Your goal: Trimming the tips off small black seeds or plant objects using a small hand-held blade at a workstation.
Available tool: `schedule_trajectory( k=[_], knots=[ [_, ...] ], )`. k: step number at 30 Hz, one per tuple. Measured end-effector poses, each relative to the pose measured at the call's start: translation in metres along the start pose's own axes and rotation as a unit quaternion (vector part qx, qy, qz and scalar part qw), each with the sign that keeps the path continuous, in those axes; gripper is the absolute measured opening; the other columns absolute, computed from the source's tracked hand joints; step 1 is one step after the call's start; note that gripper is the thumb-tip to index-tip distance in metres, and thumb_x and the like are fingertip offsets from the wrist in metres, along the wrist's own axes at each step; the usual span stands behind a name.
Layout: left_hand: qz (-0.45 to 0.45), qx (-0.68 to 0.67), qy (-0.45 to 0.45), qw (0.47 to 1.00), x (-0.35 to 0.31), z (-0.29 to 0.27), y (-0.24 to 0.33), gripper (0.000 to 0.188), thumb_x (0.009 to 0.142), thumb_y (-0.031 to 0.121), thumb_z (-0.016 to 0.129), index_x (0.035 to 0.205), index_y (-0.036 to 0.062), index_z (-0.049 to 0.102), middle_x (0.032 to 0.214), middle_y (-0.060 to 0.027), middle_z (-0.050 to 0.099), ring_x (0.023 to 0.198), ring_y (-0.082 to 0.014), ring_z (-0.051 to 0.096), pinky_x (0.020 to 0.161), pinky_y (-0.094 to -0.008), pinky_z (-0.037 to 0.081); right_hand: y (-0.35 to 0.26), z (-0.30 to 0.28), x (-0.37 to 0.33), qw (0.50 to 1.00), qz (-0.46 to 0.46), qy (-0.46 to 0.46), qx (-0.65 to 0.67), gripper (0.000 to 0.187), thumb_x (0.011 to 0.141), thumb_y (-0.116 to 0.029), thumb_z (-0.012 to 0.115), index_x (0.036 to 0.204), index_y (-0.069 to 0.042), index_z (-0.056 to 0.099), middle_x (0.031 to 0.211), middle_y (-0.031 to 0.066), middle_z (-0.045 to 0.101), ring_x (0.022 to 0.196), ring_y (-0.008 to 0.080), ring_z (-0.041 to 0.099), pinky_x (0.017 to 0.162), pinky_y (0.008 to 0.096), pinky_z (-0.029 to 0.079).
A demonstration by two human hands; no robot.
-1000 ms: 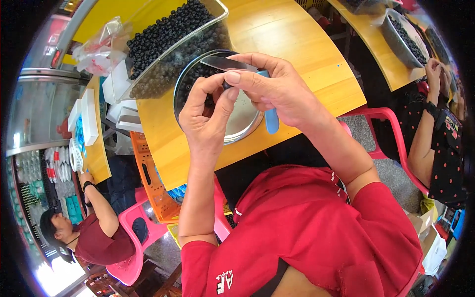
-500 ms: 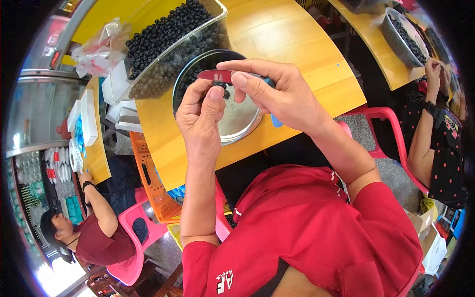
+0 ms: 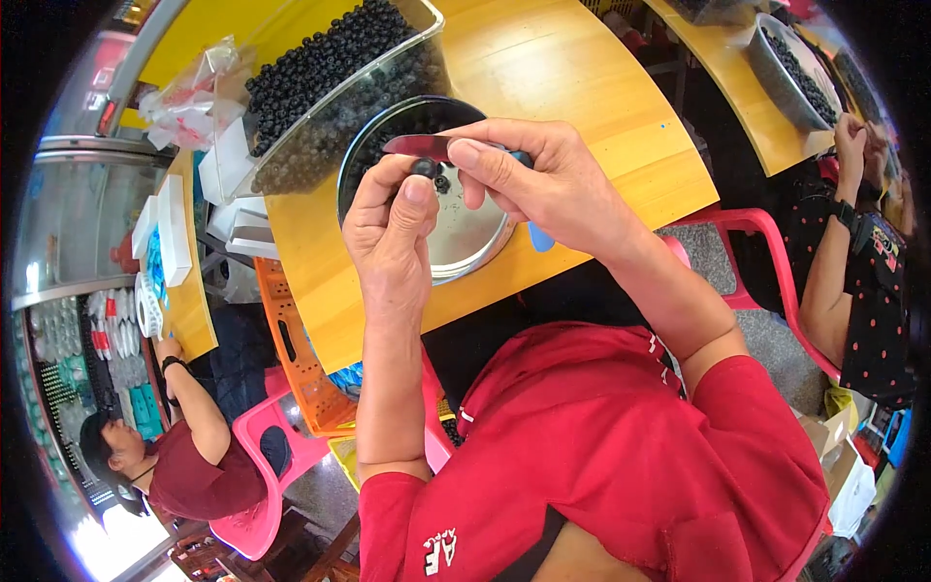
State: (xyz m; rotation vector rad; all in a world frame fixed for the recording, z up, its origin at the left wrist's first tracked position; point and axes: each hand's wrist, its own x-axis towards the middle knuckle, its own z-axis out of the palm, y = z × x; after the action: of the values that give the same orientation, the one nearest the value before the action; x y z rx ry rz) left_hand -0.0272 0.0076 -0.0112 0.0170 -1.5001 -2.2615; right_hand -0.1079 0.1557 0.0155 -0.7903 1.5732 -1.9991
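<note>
My left hand [image 3: 393, 218] pinches a small dark ball [image 3: 424, 168], berry- or bead-like, between thumb and forefinger. A small knife [image 3: 417, 146] is gripped in my right hand [image 3: 529, 175], its blade lying just above the ball and pointing left. Reddish colour shows on the blade. Under both hands stands a round metal bowl [image 3: 461, 257], with dark balls at its far left side and a few specks on its bottom. Another dark ball [image 3: 442, 182] shows between the hands; whether it is held I cannot tell.
A clear plastic tub [image 3: 427, 39] heaped with dark balls stands behind the bowl on the wooden table [image 3: 582, 107]. A blue object [image 3: 541, 238] shows below my right hand. An orange crate [image 3: 291, 339] is at left. Co-workers sit at left and right, near pink chairs.
The blade has tilted and shifted slightly left. The dark ball in my left hand shows more openly now. Both hands stay nearly in place.
</note>
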Motion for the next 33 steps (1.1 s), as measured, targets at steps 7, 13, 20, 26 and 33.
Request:
schedule_trajectory(
  k=[7,13,20,26,33],
  knots=[
    [-0.001,0.014,-0.006,1.000,0.001,-0.002,0.002,0.026,0.090,0.012,0.064,0.113,-0.0003,0.060,0.077,0.0033,0.053,0.062,-0.0032,0.039,0.053,-0.0181,0.029,-0.008,0.000,-0.001,0.999,0.041,-0.015,0.021,0.030,0.097,-0.024,0.054,0.116,-0.003,0.064,0.066,-0.0023,0.054,0.049,-0.0003,0.039,0.043,0.0167,0.030],
    [-0.001,0.013,0.003,1.000,-0.001,0.000,0.002,0.027,0.090,0.012,0.063,0.113,-0.0004,0.059,0.075,0.0034,0.052,0.062,-0.0040,0.039,0.053,-0.0192,0.030,-0.003,-0.001,0.000,0.999,0.008,-0.007,-0.031,0.030,0.096,-0.025,0.055,0.115,-0.004,0.065,0.065,-0.0026,0.055,0.050,0.0002,0.041,0.044,0.0165,0.032],
    [-0.004,0.019,-0.003,1.000,0.002,0.003,0.005,0.021,0.092,0.012,0.060,0.108,-0.0007,0.059,0.076,0.0016,0.053,0.063,-0.0059,0.042,0.054,-0.0202,0.033,0.000,0.000,0.001,0.999,-0.017,0.005,-0.030,0.027,0.096,-0.024,0.055,0.110,-0.003,0.066,0.066,-0.0023,0.056,0.052,0.0006,0.042,0.045,0.0168,0.033],
    [-0.168,-0.171,0.015,0.971,0.018,-0.015,0.023,0.020,0.094,0.018,0.049,0.097,0.0014,0.058,0.086,-0.0070,0.056,0.061,-0.0121,0.047,0.050,-0.0220,0.035,-0.005,-0.022,-0.002,0.995,0.004,0.067,0.072,0.022,0.095,-0.020,0.056,0.104,-0.001,0.066,0.071,-0.0006,0.060,0.048,0.0003,0.039,0.042,0.0168,0.028],
    [-0.207,0.194,-0.012,0.959,0.046,-0.036,0.023,0.015,0.090,0.010,0.053,0.097,0.0016,0.063,0.079,-0.0035,0.059,0.057,-0.0069,0.046,0.050,-0.0217,0.036,0.000,-0.030,-0.002,0.994,-0.014,0.066,0.086,0.022,0.096,-0.019,0.055,0.101,-0.001,0.066,0.072,-0.0009,0.060,0.047,-0.0001,0.035,0.041,0.0169,0.024]
  ],
)
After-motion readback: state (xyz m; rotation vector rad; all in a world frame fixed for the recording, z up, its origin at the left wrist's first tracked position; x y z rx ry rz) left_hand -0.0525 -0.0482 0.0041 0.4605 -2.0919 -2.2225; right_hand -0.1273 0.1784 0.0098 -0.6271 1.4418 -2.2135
